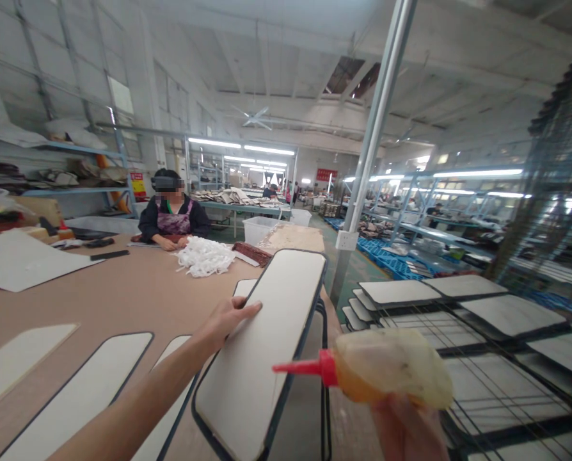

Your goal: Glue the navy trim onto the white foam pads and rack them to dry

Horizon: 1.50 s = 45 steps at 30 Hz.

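My left hand (pixel 231 320) grips the left edge of a long white panel (pixel 267 333) with a dark rim and rounded corners, its thumb on the white face. The panel is tilted up above the table. In my right hand (pixel 405 419), at the lower right, is a translucent bottle (pixel 391 368) of yellowish liquid. Its red nozzle points left, over the panel's lower right part, and a thin strand hangs below the tip. More dark-rimmed panels stand behind the held one.
Several white panels (pixel 94 390) lie on the brown table (pixel 137 294). Across it sits a person (pixel 173 218), near a heap of white strips (pixel 204 256). A metal post (pixel 367 141) and racked panels (pixel 501 384) are at the right.
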{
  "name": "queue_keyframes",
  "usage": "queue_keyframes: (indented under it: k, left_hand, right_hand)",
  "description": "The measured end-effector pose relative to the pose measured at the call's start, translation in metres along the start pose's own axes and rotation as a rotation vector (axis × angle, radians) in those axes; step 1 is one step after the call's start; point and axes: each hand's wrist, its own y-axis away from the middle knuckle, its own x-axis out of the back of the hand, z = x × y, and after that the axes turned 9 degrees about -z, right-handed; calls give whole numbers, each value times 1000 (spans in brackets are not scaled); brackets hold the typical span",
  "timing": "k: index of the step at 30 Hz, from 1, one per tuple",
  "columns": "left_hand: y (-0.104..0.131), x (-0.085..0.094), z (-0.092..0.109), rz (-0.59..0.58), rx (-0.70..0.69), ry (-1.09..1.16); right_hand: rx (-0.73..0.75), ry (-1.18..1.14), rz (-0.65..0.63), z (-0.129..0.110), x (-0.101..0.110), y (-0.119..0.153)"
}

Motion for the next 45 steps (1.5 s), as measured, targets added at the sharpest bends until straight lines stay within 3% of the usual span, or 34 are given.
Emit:
queue_keyframes:
  k: [4,7,16,20,24,26,28,30,32,34,37,40,42,45]
  left_hand:
    - [8,-7,-4,29,-41,-104]
    - [14,-10,-6,-41,-37,-104]
    - [23,-1,-1,-288,60,187]
    - [18,3,1,-254,94,216]
    - [15,8,-1,-224,92,198]
    - [16,10,-3,-220,81,183]
    - [18,10,-5,-225,88,167]
    - [19,8,-6,-229,104,160]
    - [18,5,-7,-240,102,176]
    - [15,3,-7,-247,93,208]
    - [7,4,-7,-218,98,232]
    - [3,9,-6,-153,116,235]
    - [3,11,-5,-126,133,236]
    - [4,12,-3,-149,161,243]
  right_hand:
    - [58,-101,114,-2,-10,-36]
    - [104,-72,182,3,-7,-50]
    - [111,-8,176,3,6,-44]
    - [12,-87,96,19,-1,-12]
    - [-98,-225,115,36,-18,20]
    - [-90,-221,108,33,-20,13]
    - [-20,-106,74,24,-16,-12]
    - [114,94,117,16,-6,-43]
    - [155,153,168,14,2,-63]
    - [130,158,152,21,2,-62]
    - [-5,5,27,39,-13,-26]
    - [-74,-186,26,48,-23,2]
    - [-31,-122,100,41,-19,-5]
    - [103,158,193,23,-3,-40]
